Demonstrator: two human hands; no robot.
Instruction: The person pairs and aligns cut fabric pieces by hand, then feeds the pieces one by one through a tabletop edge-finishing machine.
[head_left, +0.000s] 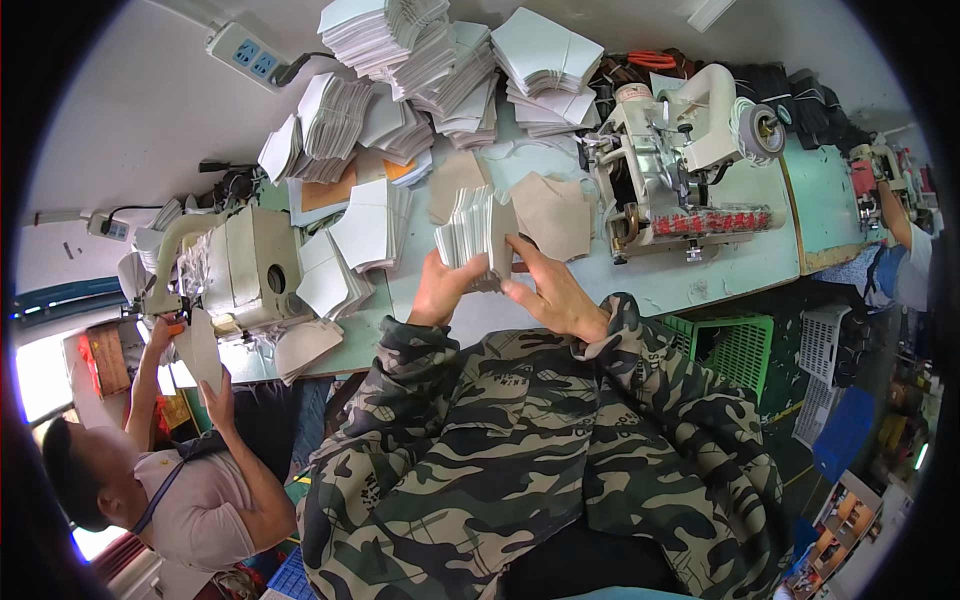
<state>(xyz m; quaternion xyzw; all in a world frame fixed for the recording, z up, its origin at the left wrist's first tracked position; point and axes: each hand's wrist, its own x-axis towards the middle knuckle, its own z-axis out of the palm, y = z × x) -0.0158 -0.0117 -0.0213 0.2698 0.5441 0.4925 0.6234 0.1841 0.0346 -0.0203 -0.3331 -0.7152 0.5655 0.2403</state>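
My left hand (438, 288) grips a fanned bundle of white cut pieces (468, 232) from below, held upright over the pale green table (720, 262). My right hand (550, 290) touches the bundle's right side, fingers spread along its edge. Just behind the bundle a beige cut piece (552, 212) lies flat on the table. Both of my sleeves are camouflage patterned.
Stacks of white cut pieces (400, 60) cover the far table. A white sewing machine (680, 150) stands to the right, another (245, 265) to the left, where a person (190, 490) handles a white piece. Green and white crates (740, 345) sit below. A power strip (245, 52) hangs on the wall.
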